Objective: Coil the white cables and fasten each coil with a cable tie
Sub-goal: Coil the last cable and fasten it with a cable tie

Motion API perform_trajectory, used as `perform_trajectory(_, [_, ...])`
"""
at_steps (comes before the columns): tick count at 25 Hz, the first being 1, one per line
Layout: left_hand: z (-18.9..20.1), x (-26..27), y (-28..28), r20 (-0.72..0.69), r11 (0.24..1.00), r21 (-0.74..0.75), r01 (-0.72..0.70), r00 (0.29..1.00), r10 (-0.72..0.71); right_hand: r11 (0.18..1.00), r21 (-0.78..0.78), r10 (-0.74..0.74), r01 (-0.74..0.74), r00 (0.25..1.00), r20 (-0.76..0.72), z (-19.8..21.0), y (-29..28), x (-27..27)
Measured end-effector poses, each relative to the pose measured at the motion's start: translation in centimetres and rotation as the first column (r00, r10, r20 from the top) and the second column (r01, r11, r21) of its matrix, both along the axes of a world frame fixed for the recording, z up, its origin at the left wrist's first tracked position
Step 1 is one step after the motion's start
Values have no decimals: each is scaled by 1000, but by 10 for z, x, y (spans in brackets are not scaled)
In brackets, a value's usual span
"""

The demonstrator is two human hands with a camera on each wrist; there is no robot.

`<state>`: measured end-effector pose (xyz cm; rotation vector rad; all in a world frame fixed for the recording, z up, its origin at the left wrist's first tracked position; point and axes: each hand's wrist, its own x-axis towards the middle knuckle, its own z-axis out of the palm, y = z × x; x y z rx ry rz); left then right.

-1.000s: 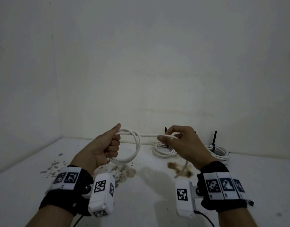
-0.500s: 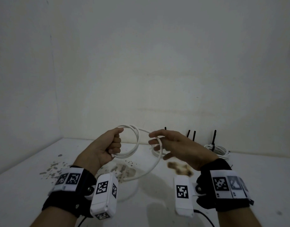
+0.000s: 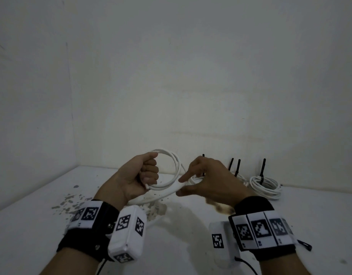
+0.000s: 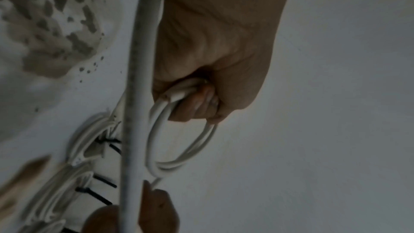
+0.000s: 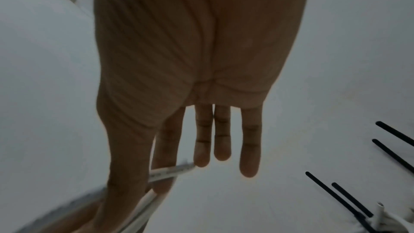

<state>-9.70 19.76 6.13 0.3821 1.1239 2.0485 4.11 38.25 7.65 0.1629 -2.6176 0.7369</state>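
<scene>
A white cable was held above the table as a coil of several loops, gripped by the left hand, whose fingers were curled into a fist round one side of the loops; the left wrist view showed the same fist closed on the bundle. At 3 o'clock of the coil, the right hand was seen with straight, relaxed fingers, the free run of cable passing between thumb and forefinger without being clamped. From there the run dropped toward 6 o'clock, down to the tabletop. At 3 o'clock of the right hand, a finished cable coil lay on the table, bound by a black cable tie standing upright. Further black ties were seen between, their coils mostly hidden behind the hand. Grey flaking patches marked the surface at 8 o'clock.
</scene>
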Motion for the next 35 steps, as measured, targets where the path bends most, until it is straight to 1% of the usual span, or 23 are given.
perform_trajectory(1, [2,-3,-5,49,989,104,104,993,-110,1000,-20,-13,12,1000,-21,0,3,0])
perform_trajectory(2, [4,-5,-10,46,965,199,170,982,-182,999,-40,-26,24,999,-42,-1,7,0])
perform_trajectory(3, [5,-7,-15,15,954,242,177,982,-186,997,-70,-35,30,997,-62,-3,11,1])
perform_trajectory(5, [5,-9,-19,-14,958,256,133,991,-134,987,-159,-50,33,994,-99,-5,17,0])
perform_trajectory(6, [4,-6,-19,2,958,264,109,993,-114,981,-192,-55,33,992,-112,-5,19,0])
perform_trajectory(7, [2,-3,-16,35,957,283,66,996,-79,978,-208,-59,33,991,-117,-5,18,-1])
perform_trajectory(9, [2,5,-5,118,946,324,-20,993,-19,983,-184,-32,16,995,-89,-4,11,-2])
perform_trajectory(11, [3,14,7,113,947,309,-93,992,60,989,-145,17,-24,998,-52,-4,-4,-4])
perform_trajectory(12, [5,20,13,93,949,299,-100,993,76,990,-137,25,-33,998,-54,-5,-11,-6])
perform_trajectory(16, [10,34,23,56,950,287,-125,992,113,993,-118,-11,2,997,-78,-10,-25,-15])
perform_trajectory(19, [11,37,27,51,958,221,-185,983,178,995,-94,-33,28,998,-47,-12,-26,-16])
perform_trajectory(21, [11,37,30,51,960,185,-212,977,206,994,-110,-7,2,999,-40,-11,-26,-15])
perform_trajectory(23, [9,37,31,109,953,178,-243,968,227,992,-122,37,-42,998,-47,-9,-26,-12])
perform_trajectory(26, [4,38,32,218,932,252,-261,954,208,993,-98,56,-58,998,-29,-7,-26,-9])
perform_trajectory(28, [2,39,33,225,933,270,-239,957,180,994,-101,36,-39,999,-36,-8,-29,-10])
perform_trajectory(32, [6,41,37,139,954,178,-243,966,220,986,-158,-70,52,992,-107,-13,-29,-14])
perform_trajectory(35, [8,43,40,40,959,125,-253,967,250,985,-154,-98,81,990,-106,-20,-27,-17])
